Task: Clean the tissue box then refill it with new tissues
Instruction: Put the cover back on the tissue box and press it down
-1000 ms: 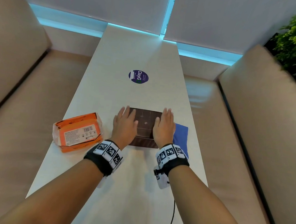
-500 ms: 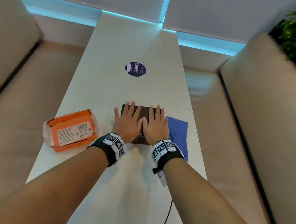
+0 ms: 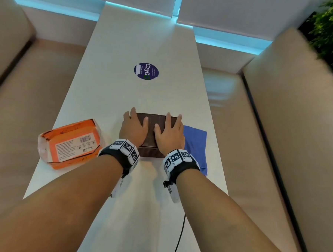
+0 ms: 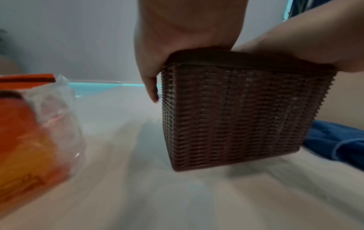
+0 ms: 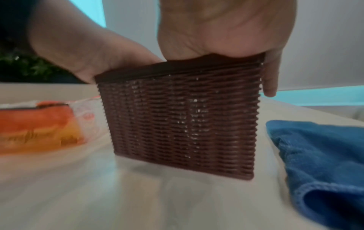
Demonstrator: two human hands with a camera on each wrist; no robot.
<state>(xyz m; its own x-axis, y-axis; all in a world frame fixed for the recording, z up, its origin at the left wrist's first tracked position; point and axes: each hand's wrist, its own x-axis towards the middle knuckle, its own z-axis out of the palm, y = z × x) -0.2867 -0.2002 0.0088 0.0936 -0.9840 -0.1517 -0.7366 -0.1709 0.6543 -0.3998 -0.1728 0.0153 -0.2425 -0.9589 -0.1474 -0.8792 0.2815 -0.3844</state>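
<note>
a: where is the dark brown woven wicker-style tissue box point(image 3: 153, 136) at this moment?

b: it stands on the long pale surface point(image 3: 144, 94), between the orange plastic pack of new tissues point(image 3: 70, 143) on its left and the folded blue cloth point(image 3: 195, 144) just beside it on the right. both hands lie on its flat top

a: and the grip, how is it?

b: the left hand point(image 3: 133, 131) and the right hand point(image 3: 169, 134) are spread flat on the top, palms down, fingers mostly straight. in the wrist views the outer fingers point(image 4: 150, 87) hang a little over the side edges of the box. so it is pressing from above with a light wrap at the edges, not a real pinch

a: how will the box handle, you think?

b: i judge it stiff and light. the weave looks like hard plastic rattan, the ridges give good friction, so it should not slip. small pale specks sit in the weave point(image 5: 194, 112), perhaps dust, so it needs the cloth

a: where is best to take it?

b: on the two short side walls, thumbs on top. i cannot tell from here if the top is a loose lid or the base of the box, so lift slowly. the tissue pack is soft and its wrap is slippery, better to hold it around the middle
</note>
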